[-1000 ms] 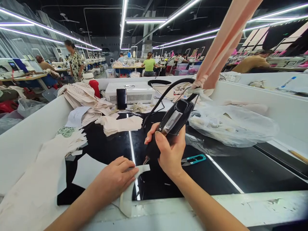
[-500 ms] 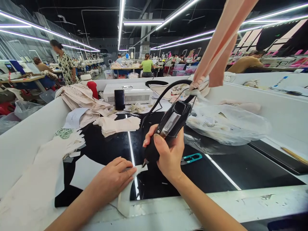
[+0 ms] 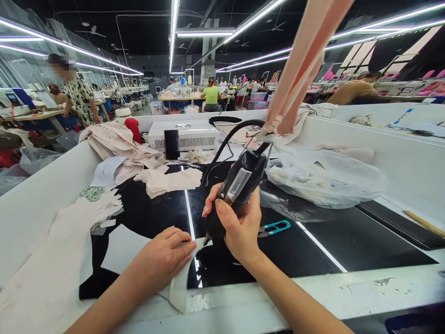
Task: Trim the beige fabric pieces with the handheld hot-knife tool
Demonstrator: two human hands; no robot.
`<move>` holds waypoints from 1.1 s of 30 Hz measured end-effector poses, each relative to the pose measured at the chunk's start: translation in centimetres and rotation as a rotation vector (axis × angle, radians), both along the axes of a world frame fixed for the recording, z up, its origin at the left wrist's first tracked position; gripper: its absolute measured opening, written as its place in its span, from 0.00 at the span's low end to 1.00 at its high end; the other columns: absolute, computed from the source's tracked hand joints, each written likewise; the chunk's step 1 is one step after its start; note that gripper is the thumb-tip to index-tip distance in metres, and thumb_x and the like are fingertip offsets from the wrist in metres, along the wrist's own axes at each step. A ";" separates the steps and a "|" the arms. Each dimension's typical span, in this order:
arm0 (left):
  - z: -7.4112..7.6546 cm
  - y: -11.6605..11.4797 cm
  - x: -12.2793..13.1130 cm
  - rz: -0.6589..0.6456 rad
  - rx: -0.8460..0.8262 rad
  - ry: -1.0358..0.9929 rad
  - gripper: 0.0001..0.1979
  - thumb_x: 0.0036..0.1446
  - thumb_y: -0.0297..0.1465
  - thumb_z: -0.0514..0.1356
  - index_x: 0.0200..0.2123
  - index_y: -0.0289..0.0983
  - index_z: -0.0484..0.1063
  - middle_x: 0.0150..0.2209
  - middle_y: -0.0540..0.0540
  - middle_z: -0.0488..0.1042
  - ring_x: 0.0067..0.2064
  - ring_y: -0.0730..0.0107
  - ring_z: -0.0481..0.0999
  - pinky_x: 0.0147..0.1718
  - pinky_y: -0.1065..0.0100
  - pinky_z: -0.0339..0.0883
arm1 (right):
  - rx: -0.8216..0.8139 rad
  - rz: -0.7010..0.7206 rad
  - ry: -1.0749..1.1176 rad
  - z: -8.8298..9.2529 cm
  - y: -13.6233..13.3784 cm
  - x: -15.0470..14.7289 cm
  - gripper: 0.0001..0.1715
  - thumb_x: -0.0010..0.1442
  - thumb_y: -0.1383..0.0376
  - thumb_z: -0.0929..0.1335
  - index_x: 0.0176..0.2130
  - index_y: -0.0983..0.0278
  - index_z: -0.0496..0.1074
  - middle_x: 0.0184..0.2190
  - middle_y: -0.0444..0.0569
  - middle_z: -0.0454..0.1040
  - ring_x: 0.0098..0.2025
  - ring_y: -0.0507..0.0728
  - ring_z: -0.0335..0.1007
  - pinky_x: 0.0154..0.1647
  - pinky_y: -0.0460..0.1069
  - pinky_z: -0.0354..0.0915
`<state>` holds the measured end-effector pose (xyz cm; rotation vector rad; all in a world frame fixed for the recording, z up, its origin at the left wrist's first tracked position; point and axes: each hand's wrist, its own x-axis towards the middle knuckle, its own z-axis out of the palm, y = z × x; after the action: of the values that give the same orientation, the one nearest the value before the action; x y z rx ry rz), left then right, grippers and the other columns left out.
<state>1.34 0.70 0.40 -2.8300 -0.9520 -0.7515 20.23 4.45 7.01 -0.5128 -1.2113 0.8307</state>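
Observation:
My right hand (image 3: 239,222) is wrapped round a black corded hand tool (image 3: 239,178) with a silver lever plate. Its narrow metal tip (image 3: 207,239) points down at the end of a curved pale fabric piece (image 3: 180,285). My left hand (image 3: 167,253) lies flat, its fingertips pressing that piece near the tip. A knotted pink fabric strip (image 3: 295,79) runs up from the tool's cable end. Teal thread snips (image 3: 278,227) lie right of my right hand. A white cut piece (image 3: 123,248) lies beside my left forearm.
On the black work surface (image 3: 313,250) sits a stack of pale fabric (image 3: 172,183). Further back are a phone (image 3: 171,144) and a white vented box (image 3: 198,136). A clear plastic bag (image 3: 333,178) lies right. Fabric piles (image 3: 114,144) fill the left. People sit at distant tables.
My right hand and the tool have shifted slightly left, and the pink strip has swung left. My left hand stays in place. A person at the far left has moved left.

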 end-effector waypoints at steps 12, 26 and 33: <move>0.0 0.1 -0.1 -0.012 -0.016 0.003 0.13 0.77 0.29 0.51 0.55 0.35 0.74 0.48 0.41 0.78 0.49 0.60 0.79 0.50 0.56 0.81 | 0.027 -0.030 0.006 -0.5 0.2 0.6 0.17 0.62 0.64 0.73 0.47 0.55 0.64 0.32 0.38 0.75 0.24 0.50 0.71 0.25 0.47 0.73; 1.5 -3.2 0.4 0.130 0.088 -0.024 0.14 0.77 0.25 0.46 0.56 0.31 0.69 0.47 0.39 0.77 0.47 0.61 0.81 0.46 0.60 0.82 | 0.035 -0.039 0.036 -0.1 -0.1 0.7 0.18 0.61 0.64 0.74 0.46 0.55 0.65 0.32 0.37 0.75 0.24 0.49 0.71 0.25 0.46 0.73; 1.1 -3.5 0.5 0.172 0.064 -0.072 0.14 0.77 0.25 0.46 0.53 0.33 0.70 0.45 0.40 0.77 0.45 0.62 0.82 0.44 0.61 0.82 | 0.035 -0.032 0.016 -0.4 -0.1 0.7 0.18 0.61 0.66 0.73 0.46 0.55 0.65 0.31 0.37 0.75 0.24 0.50 0.71 0.24 0.46 0.73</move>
<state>1.84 -2.84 1.53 -2.6409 -1.1429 -0.8507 20.91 4.31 6.65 -0.4945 -1.1979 0.7835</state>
